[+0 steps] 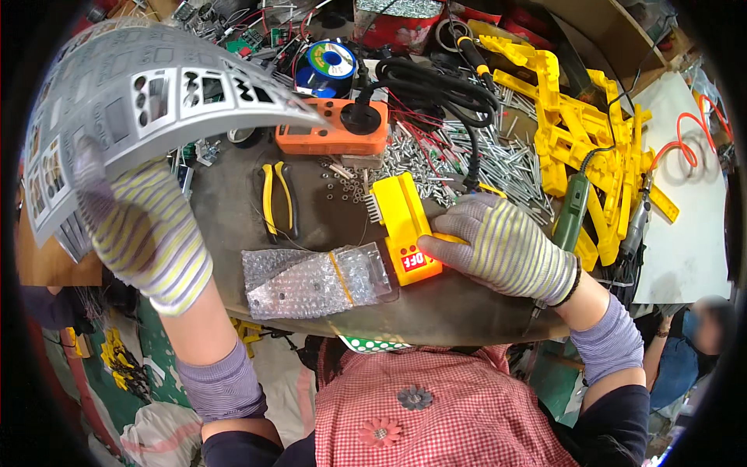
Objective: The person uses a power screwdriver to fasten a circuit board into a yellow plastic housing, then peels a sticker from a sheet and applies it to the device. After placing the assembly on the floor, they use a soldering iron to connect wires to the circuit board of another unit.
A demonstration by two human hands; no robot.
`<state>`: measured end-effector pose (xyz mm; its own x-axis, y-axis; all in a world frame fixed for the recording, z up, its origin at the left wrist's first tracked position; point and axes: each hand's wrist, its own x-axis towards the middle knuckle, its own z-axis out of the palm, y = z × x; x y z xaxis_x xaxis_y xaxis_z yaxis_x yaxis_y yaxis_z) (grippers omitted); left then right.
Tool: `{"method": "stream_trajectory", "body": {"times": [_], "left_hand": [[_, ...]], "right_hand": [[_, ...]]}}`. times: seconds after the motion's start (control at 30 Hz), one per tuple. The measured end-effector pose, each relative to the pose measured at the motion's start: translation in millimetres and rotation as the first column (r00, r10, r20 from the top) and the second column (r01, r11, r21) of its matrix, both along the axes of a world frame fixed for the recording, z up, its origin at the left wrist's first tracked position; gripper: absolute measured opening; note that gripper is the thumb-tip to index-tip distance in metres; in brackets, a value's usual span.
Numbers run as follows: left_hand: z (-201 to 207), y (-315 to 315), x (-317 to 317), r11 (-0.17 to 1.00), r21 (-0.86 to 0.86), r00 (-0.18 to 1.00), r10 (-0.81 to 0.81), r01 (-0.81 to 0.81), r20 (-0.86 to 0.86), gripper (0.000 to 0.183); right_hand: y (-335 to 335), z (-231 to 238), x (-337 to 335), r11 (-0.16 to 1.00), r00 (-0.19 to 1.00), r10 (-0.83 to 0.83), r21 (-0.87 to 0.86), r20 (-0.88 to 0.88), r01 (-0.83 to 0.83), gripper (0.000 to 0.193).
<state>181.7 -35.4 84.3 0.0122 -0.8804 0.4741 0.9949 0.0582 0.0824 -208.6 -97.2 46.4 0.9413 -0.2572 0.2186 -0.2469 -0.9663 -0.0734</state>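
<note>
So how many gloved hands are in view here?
2. The left hand is raised at the left, holding a grey sticker sheet; the right hand grips the yellow device on the table.

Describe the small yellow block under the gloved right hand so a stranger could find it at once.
Start at the dark round worktable and go to its middle, below the orange box. There the right hand rests on the yellow block, beside a bubble-wrap bag. Unlike the yellow frames piled to the right, it is compact, with a red lit display on its near end.
</note>
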Motion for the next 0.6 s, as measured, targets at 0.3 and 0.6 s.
{"method": "stream_trajectory", "body": {"times": [0.3, 0.6], "left_hand": [[-5.4, 38.7, 14.7, 0.854, -0.078, 0.713, 0.478, -0.515, 0.513, 0.044], [-9.8, 99.9, 8.4, -0.099, -0.506, -0.494, 0.436, -0.857, 0.752, 0.044]], "right_hand": [[-2.2, -10.1, 0.2, 0.996, 0.998, 0.019, -0.087, 0.066, -0.014, 0.015], [2.9, -13.2, -11.6, 0.993, 0.971, -0.014, 0.113, 0.237, -0.013, 0.04]]}}
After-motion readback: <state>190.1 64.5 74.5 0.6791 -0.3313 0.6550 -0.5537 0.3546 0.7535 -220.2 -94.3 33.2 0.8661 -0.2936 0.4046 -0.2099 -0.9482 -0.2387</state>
